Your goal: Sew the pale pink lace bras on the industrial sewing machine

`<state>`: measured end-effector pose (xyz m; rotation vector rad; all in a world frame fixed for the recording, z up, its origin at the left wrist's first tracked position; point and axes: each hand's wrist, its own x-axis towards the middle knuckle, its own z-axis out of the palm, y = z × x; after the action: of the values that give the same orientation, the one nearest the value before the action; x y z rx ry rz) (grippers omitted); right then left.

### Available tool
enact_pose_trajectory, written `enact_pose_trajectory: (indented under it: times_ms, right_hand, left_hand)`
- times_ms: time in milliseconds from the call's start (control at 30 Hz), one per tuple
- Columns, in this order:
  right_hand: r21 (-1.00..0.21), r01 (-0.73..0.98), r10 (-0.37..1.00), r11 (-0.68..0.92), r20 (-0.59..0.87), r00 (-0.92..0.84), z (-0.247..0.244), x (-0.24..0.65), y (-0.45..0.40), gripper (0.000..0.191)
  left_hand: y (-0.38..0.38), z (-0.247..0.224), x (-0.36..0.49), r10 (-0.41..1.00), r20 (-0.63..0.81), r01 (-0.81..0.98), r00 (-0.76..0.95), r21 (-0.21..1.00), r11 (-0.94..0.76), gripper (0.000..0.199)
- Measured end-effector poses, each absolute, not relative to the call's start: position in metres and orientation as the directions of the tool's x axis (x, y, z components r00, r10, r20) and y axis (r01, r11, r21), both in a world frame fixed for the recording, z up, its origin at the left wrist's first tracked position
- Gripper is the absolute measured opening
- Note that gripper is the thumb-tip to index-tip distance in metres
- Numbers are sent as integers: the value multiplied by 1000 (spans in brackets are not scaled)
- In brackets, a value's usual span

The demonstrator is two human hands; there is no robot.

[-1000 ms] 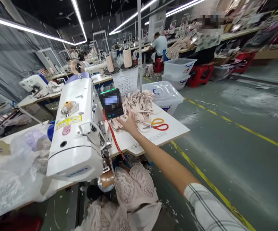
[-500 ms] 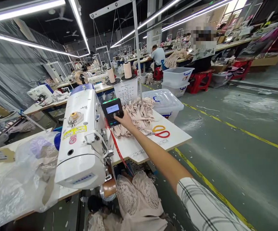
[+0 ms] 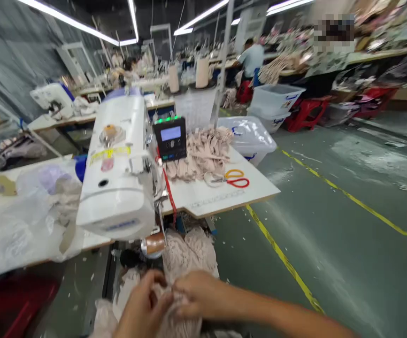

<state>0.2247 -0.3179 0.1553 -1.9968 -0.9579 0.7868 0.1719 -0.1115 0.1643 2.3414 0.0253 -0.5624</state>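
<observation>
A beige lace bra [image 3: 179,253] hangs below the sewing machine's narrow arm, with its two cups facing up. My left hand [image 3: 146,303], low in the view, has its fingers curled and closed on the bra's fabric. Beside it my right hand [image 3: 200,295] is closed on the same fabric, reaching in from the right. Both hands are somewhat blurred. Just above them stands a white sewing machine [image 3: 115,188]. A black control panel [image 3: 170,139] with a lit screen is fixed at its right side.
Scissors [image 3: 236,178] with orange and red handles lie on the white table [image 3: 217,199] beside a heap of beige strips [image 3: 206,152]. A red ribbon [image 3: 169,190] hangs over the table's front edge. Plastic film [image 3: 16,225] covers the left side. Lidded bins [image 3: 250,134] stand behind.
My right hand has left the control panel and come down to the bra. My left hand has come into view, gripping the fabric. The camera view has shifted.
</observation>
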Motion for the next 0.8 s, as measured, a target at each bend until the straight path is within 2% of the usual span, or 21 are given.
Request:
enact_pose_trajectory:
  times_ms: [33, 100, 133, 267, 367, 400, 467, 500, 567, 700, 733, 800]
  right_hand:
    - [-849, 336, 820, -407, -178, 544, 156, 229, -321, 31]
    - [-902, 246, 779, -354, -139, 611, 154, 235, -327, 27]
    - [-924, 190, 755, -332, -140, 641, 152, 238, -330, 25]
    - [-947, 26, 724, -322, -228, 651, 145, 242, -341, 28]
    - [-916, 123, 758, -381, -234, 608, 149, 243, -343, 28]
    - [-895, 202, 765, -398, -202, 611, 152, 243, -342, 33]
    - [-858, 341, 791, -385, -116, 601, 158, 244, -337, 62]
    - [-855, 381, 817, -353, -82, 571, 160, 246, -334, 76]
    - [-881, 390, 874, -269, -52, 484, 156, 252, -328, 89]
    - [-960, 222, 905, -170, -63, 420, 122, 268, -316, 117]
    - [-982, 125, 921, -139, -82, 381, 110, 271, -313, 117]
    - [-989, -121, 958, -86, -116, 264, 88, 272, -309, 96]
  left_hand:
    - [-108, 165, 176, -197, -442, 182, 875, 678, -712, 33]
    - [-97, 165, 183, -385, -508, 138, 771, 723, -677, 24]
    - [-90, 165, 186, -433, -496, 155, 753, 772, -617, 24]
    - [-72, 163, 190, -415, -483, 304, 771, 852, -426, 26]
    - [-76, 168, 190, -413, -485, 294, 771, 846, -444, 23]
    - [-80, 171, 191, -409, -470, 263, 782, 844, -468, 22]
    - [-87, 178, 193, -390, -418, 187, 821, 841, -508, 20]
    - [-90, 182, 193, -380, -387, 150, 840, 839, -523, 20]
    - [-93, 191, 193, -378, -334, 90, 864, 840, -535, 22]
    - [-87, 216, 183, -532, -222, -37, 817, 901, -433, 21]
    - [-83, 222, 179, -575, -174, -80, 799, 918, -389, 19]
    - [-71, 231, 170, -599, -67, -163, 798, 933, -321, 18]
